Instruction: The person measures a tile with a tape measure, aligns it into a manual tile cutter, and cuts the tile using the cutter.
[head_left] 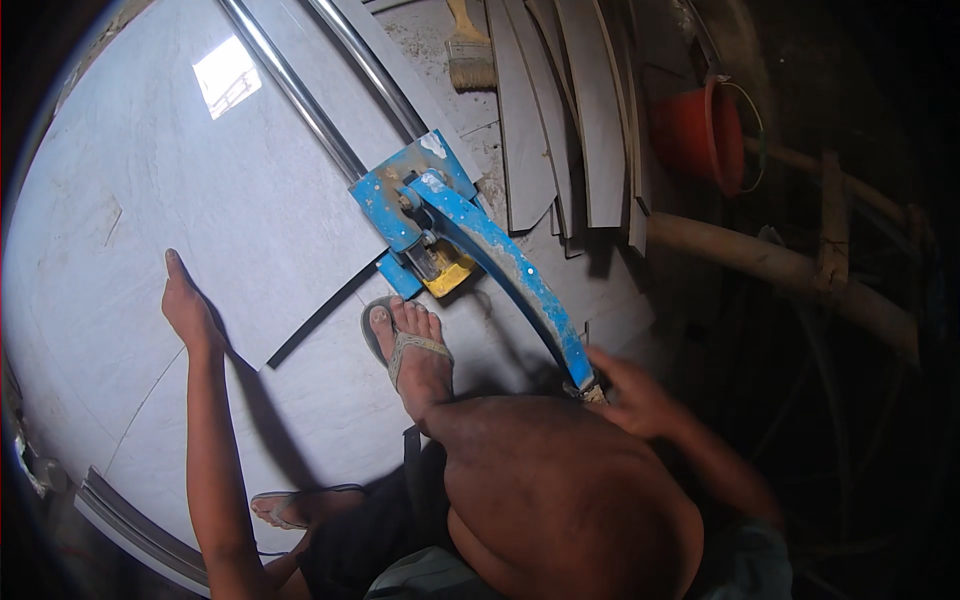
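A blue manual tile cutter [410, 200] rides on two steel rails [300, 95] over a large grey tile [150, 200]. Its long blue handle [515, 275] slopes down towards me. My right hand [630, 390] is closed around the lower end of that handle. My left hand [188, 305] lies flat on the near corner of the tile, fingers together and pointing away. My foot in a sandal [415, 355] rests beside the cutter head, close to the yellow breaker part [450, 270].
Several cut tile strips [560, 110] lean at the back next to a paintbrush [470, 55]. An orange bucket [700, 130] and wooden poles [790, 270] stand at the right. A curved strip [130, 520] lies at the lower left.
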